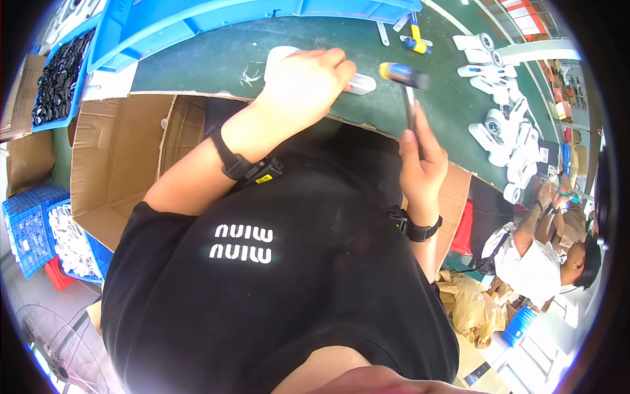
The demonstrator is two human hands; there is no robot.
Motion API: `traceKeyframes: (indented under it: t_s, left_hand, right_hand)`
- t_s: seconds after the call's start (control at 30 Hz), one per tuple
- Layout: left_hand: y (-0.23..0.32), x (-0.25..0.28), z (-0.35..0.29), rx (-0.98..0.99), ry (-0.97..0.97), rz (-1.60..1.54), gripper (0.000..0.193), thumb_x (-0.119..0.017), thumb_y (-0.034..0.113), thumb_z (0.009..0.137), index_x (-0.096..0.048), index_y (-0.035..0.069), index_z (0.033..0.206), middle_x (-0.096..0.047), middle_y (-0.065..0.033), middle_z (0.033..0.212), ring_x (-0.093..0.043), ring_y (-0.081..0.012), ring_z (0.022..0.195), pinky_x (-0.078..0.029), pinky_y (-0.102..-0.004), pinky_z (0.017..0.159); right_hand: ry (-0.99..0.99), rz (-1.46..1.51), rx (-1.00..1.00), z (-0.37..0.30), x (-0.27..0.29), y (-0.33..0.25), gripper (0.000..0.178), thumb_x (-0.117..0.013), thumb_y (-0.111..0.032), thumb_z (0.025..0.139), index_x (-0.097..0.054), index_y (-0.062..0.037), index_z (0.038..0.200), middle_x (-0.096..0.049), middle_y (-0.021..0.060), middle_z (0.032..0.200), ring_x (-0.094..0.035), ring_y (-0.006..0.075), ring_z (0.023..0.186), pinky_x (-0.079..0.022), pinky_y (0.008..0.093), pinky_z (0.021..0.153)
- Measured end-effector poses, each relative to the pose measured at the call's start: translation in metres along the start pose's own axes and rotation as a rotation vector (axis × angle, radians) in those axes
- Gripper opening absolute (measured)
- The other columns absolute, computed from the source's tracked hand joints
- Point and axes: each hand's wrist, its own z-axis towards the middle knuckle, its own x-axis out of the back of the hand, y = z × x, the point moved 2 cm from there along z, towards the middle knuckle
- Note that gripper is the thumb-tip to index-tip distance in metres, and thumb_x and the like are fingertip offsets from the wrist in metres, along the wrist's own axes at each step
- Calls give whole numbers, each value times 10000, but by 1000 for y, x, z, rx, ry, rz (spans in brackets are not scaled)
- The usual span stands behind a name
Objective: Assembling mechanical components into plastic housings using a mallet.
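Note:
My left hand (303, 82) is closed over a white plastic part (362, 84) on the green work table (216, 52). The part's narrow end sticks out past my fingers; my hand hides its middle, and glare washes out the detail. My right hand (423, 164) grips the handle of a small mallet (411, 105). Its head, yellow at one end and dark blue at the other, is raised just right of the white part, apart from it and slightly blurred.
Blue crates (216, 23) line the far edge. Black pieces fill a blue bin (62, 79) at left. White parts (502, 125) lie in a row at right; another yellow-and-blue tool (415, 39) lies beyond. A cardboard box (121, 157) stands below the table. A co-worker (531, 262) is at right.

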Motion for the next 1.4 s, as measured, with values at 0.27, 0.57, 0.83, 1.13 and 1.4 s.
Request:
traceKeyframes:
  t_s: [0.27, 0.57, 0.83, 1.13, 1.4]
  left_hand:
    - [8, 22, 4, -243, -91, -73, 362, -695, 19, 809, -802, 105, 1143, -678, -86, 1286, -653, -294, 1243, -502, -398, 1096]
    - [-12, 7, -18, 118, 14, -325, 343, -799, 120, 929, -720, 30, 1250, -729, -187, 1230, -717, -410, 1072, -593, -444, 954]
    - [-18, -18, -26, 156, 125, -409, 488, -890, 154, 874, -672, 32, 1293, -779, -142, 1066, -745, -362, 995, -604, -421, 884]
    - [-16, -27, -30, 133, 276, -436, 453, -892, 133, 872, -692, 45, 1268, -775, -96, 1037, -746, -330, 946, -611, -413, 838]
    - [-16, -23, -30, -5, 240, -312, 183, -851, 63, 858, -776, 37, 1023, -752, -72, 1034, -709, -296, 907, -597, -395, 793]
  right_hand:
    - [74, 48, 90, -4, -5, 12, 477, -676, -49, 1064, -636, -67, 1539, -620, -30, 811, -517, 48, 718, -456, 221, 684]
    - [10, 97, 55, 6, -8, 12, 468, -686, -17, 1048, -656, -51, 1514, -674, 2, 869, -535, 59, 726, -488, 235, 710]
    - [146, 304, 223, 8, 0, 2, 475, -665, 20, 1043, -629, 7, 1516, -744, 68, 935, -602, 117, 703, -538, 276, 723]
    - [101, 132, 169, -5, 13, -2, 505, -674, -14, 1034, -652, -128, 1526, -719, 188, 902, -634, 208, 696, -554, 330, 749]
    - [-18, -122, 4, 2, 6, -4, 480, -657, -38, 1067, -622, -80, 1544, -749, 127, 1021, -590, 92, 782, -522, 251, 777]
